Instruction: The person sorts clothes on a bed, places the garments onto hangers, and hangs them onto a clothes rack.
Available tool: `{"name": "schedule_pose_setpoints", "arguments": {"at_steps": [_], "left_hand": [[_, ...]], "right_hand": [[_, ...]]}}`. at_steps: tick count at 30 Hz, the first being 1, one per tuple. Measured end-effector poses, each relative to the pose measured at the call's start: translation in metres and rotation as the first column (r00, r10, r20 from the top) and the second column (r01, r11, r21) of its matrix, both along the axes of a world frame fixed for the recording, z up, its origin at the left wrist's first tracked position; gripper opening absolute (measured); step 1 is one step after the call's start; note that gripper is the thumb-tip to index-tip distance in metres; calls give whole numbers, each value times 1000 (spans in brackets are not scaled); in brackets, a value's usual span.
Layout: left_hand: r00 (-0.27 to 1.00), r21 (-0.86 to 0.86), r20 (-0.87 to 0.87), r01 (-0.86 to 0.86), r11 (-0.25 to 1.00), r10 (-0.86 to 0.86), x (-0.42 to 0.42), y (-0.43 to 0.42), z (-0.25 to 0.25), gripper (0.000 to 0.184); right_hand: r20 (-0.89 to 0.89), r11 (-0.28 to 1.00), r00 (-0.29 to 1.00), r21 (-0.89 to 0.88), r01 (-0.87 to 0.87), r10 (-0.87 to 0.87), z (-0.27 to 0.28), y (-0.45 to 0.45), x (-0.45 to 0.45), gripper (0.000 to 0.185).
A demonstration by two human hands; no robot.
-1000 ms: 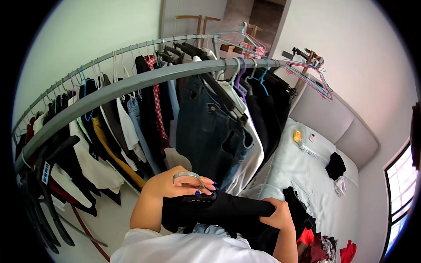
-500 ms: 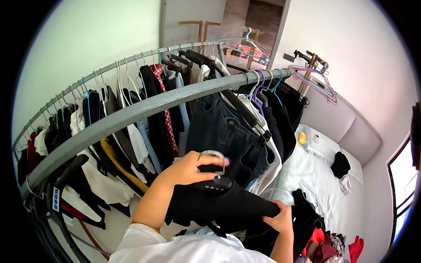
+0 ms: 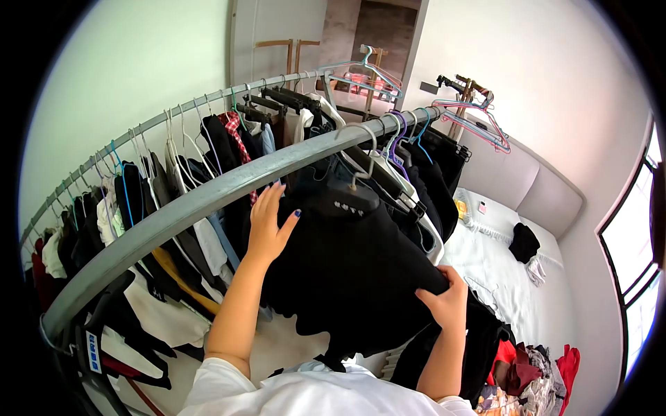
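A black top (image 3: 347, 270) hangs in front of me on a black hanger (image 3: 343, 201) with pale lettering on its neck. The hanger's metal hook (image 3: 368, 149) curves over the front rail (image 3: 229, 177). My left hand (image 3: 269, 225) is open at the top's left shoulder, thumb and fingers spread apart, just below the rail. At the opposite shoulder, my right hand (image 3: 447, 295) pinches the edge of the black fabric between thumb and fingers. Dark jeans and other clothes behind are mostly covered by the top.
Many garments hang on the back rail (image 3: 156, 121). Bare pink and blue hangers (image 3: 479, 121) hang at the front rail's far end. To the right is a bed (image 3: 499, 253) with a black cloth (image 3: 524, 243) and a pile of clothes (image 3: 531, 378) near me.
My left hand has let go of the hanger's hook and moved left, its fingers opening. The hanger and top have risen to the rail. My right hand still grips the shoulder edge.
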State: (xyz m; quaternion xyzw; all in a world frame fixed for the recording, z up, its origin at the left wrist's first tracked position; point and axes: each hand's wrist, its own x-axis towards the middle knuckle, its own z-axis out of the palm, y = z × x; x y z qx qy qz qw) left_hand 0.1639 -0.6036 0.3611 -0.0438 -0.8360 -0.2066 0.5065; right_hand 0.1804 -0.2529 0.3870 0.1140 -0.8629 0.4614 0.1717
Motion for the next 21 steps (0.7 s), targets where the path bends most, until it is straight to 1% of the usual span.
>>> {"name": "schedule_pose_setpoints", "arguments": {"at_steps": [1, 3, 5, 7, 9, 11, 12, 14, 16, 18, 19, 20, 21], "left_hand": [[1000, 0, -3, 5, 1000, -5, -9, -7, -3, 44], [981, 56, 179, 60, 997, -69, -26, -19, -10, 41], [981, 42, 186, 53, 998, -60, -39, -25, -17, 38], [950, 91, 292, 91, 992, -114, -48, -30, -26, 39], [948, 70, 287, 124, 990, -139, -57, -34, -37, 42], [978, -37, 180, 112, 993, -104, -60, -30, -43, 45], [978, -30, 177, 118, 993, -111, -59, -28, -42, 46], [980, -23, 165, 120, 992, -115, -61, -27, -43, 46], [982, -16, 150, 122, 992, -118, -62, -25, -41, 46], [986, 9, 72, 150, 989, -151, -60, -24, -37, 42], [984, 8, 77, 159, 987, -159, -60, -24, -35, 42], [976, 72, 60, 205, 976, -210, -60, -24, -34, 38], [966, 136, 40, 250, 959, -257, -60, -23, -33, 35]], "right_hand": [[-3, 1000, 1000, 0, 5, -5, 3, -8, -2, 43], [48, 1000, 999, -19, 7, -6, 6, -23, -3, 44], [22, 1000, 1000, -12, 5, -5, -1, -29, -7, 45], [21, 996, 998, 68, 54, -55, -9, -33, -9, 46], [4, 997, 998, 44, 59, -59, -13, -34, -10, 46], [-15, 995, 997, 56, 81, -81, -14, -37, -5, 46], [-8, 994, 996, 57, 89, -89, -17, -39, -4, 46], [-102, 990, 987, 50, 132, -126, -22, -41, -4, 45], [-126, 987, 984, 84, 137, -126, -23, -43, 0, 45], [-146, 983, 981, 114, 142, -125, -25, -45, 5, 45], [-252, 983, 961, 113, 146, -114, -26, -46, 8, 39], [-356, 982, 929, 112, 150, -101, -26, -46, 9, 34], [-351, 981, 930, 114, 156, -107, -30, -44, 8, 34]]}}
